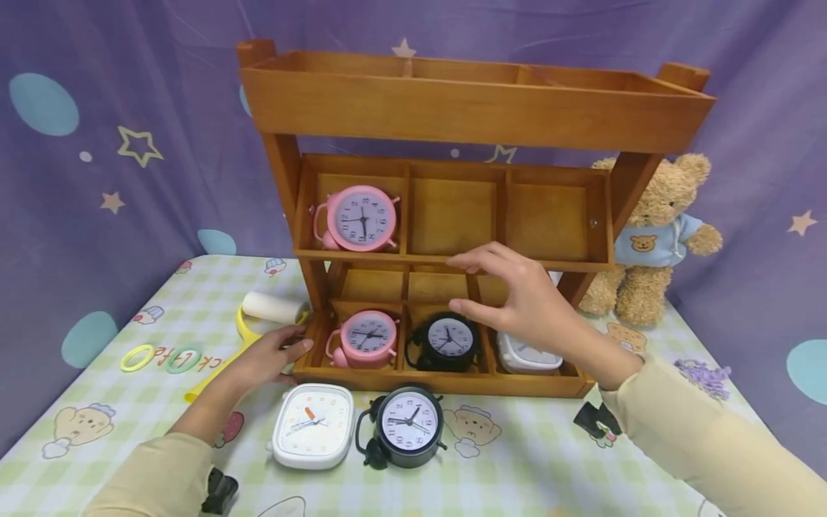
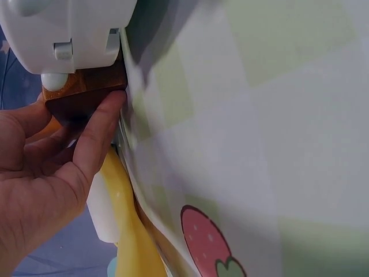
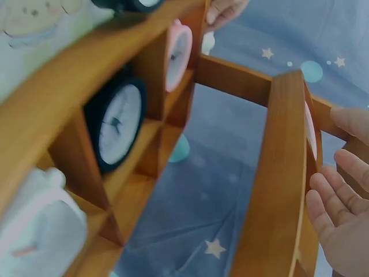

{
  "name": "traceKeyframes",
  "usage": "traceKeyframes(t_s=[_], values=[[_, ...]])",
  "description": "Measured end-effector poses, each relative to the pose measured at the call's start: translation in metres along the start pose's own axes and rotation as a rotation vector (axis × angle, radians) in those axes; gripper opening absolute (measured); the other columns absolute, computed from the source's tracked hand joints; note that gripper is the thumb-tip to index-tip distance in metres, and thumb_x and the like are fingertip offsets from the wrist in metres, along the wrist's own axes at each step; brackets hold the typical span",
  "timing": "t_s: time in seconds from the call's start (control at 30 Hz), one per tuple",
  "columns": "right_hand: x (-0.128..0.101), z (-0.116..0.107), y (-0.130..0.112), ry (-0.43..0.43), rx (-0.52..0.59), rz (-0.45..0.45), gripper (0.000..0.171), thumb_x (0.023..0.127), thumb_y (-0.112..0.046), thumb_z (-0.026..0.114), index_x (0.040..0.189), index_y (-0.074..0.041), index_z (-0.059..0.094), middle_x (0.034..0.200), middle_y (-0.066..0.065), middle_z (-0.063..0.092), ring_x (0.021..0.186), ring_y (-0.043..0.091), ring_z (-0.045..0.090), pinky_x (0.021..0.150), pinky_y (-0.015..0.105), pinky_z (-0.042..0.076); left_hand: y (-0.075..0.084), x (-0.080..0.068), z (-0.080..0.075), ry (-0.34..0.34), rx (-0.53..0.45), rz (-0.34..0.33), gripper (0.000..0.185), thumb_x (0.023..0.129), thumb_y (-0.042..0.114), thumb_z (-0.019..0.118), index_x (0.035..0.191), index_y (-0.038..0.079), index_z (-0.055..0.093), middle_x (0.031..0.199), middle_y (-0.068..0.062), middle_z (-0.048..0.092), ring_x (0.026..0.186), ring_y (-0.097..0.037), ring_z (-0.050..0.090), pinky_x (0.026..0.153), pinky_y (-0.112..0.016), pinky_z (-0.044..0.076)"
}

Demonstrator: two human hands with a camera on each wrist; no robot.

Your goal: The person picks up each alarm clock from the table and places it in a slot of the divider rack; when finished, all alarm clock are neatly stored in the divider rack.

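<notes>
In the head view a tiered wooden rack [image 1: 478, 115] stands on the table. My left hand [image 1: 261, 362] grips its lower left corner, thumb and fingers on either side of the wood in the left wrist view. My right hand [image 1: 517, 294] is in front of the middle tier, fingers spread and holding nothing. A pink alarm clock [image 1: 362, 219] lies in the middle tier's left compartment. Along the bottom tier sit another pink clock [image 1: 368, 339], a black clock [image 1: 450, 337] and a white clock [image 1: 526, 357], partly behind my right hand.
Before the rack lie a square white clock [image 1: 313, 425] and a black twin-bell clock [image 1: 410, 424]. To the left are a yellow-handled lint roller [image 1: 274, 307], a yellow ring [image 1: 138, 357] and a green ring [image 1: 184, 359]. A teddy bear [image 1: 652, 237] sits behind the rack's right side.
</notes>
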State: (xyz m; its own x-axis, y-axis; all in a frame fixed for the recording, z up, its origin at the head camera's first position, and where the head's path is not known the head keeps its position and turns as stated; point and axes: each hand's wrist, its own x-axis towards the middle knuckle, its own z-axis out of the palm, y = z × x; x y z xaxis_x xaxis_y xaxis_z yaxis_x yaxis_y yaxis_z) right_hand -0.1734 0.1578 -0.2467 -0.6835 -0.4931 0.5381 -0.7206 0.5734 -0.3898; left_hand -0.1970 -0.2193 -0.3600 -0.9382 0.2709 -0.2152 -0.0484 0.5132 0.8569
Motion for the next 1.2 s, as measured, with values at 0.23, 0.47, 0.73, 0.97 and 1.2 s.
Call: traceKeyframes(t_s=[0.23,0.47,0.73,0.97,1.2], values=[[-0.025,0.01,0.002,-0.045,0.058,0.047,0.047,0.087,-0.023,0.084,0.13,-0.016,0.067,0.123,-0.003,0.067,0.107,0.015,0.063,0.092,0.041,0.056,-0.001,0.001,0.0,-0.008,-0.009,0.01,0.055,0.11,0.012,0.042,0.149,-0.021,0.021,0.145,-0.047,0.031,0.133,-0.057,0.039,0.079,-0.047,0.063],[-0.045,0.024,0.007,-0.053,0.109,0.069,0.045,0.085,-0.021,0.085,0.127,-0.015,0.069,0.122,-0.004,0.068,0.107,0.012,0.064,0.092,0.034,0.057,-0.001,0.001,0.0,-0.01,-0.016,0.005,0.056,0.11,0.012,0.042,0.15,-0.021,0.019,0.145,-0.047,0.03,0.133,-0.056,0.04,0.079,-0.046,0.063],[-0.068,0.047,0.011,-0.106,0.174,0.142,0.048,0.084,-0.024,0.086,0.128,-0.014,0.069,0.122,-0.002,0.069,0.105,0.02,0.066,0.091,0.044,0.058,0.0,0.001,-0.001,-0.012,-0.016,0.004,0.057,0.11,0.012,0.042,0.15,-0.021,0.019,0.145,-0.048,0.03,0.133,-0.058,0.038,0.08,-0.048,0.063],[-0.083,0.07,0.012,-0.204,0.251,0.169,0.053,0.084,-0.032,0.085,0.13,-0.012,0.067,0.122,0.003,0.068,0.107,0.021,0.065,0.093,0.042,0.057,-0.001,0.001,0.0,-0.007,-0.014,0.006,0.056,0.11,0.012,0.043,0.149,-0.022,0.019,0.144,-0.048,0.031,0.132,-0.057,0.039,0.079,-0.047,0.063],[-0.091,0.084,0.013,-0.262,0.296,0.231,0.053,0.086,-0.041,0.083,0.13,-0.015,0.067,0.124,-0.002,0.068,0.111,0.017,0.064,0.097,0.039,0.056,-0.002,0.001,-0.001,-0.005,-0.012,0.007,0.056,0.11,0.012,0.043,0.149,-0.021,0.02,0.143,-0.047,0.033,0.131,-0.056,0.041,0.079,-0.046,0.063]])
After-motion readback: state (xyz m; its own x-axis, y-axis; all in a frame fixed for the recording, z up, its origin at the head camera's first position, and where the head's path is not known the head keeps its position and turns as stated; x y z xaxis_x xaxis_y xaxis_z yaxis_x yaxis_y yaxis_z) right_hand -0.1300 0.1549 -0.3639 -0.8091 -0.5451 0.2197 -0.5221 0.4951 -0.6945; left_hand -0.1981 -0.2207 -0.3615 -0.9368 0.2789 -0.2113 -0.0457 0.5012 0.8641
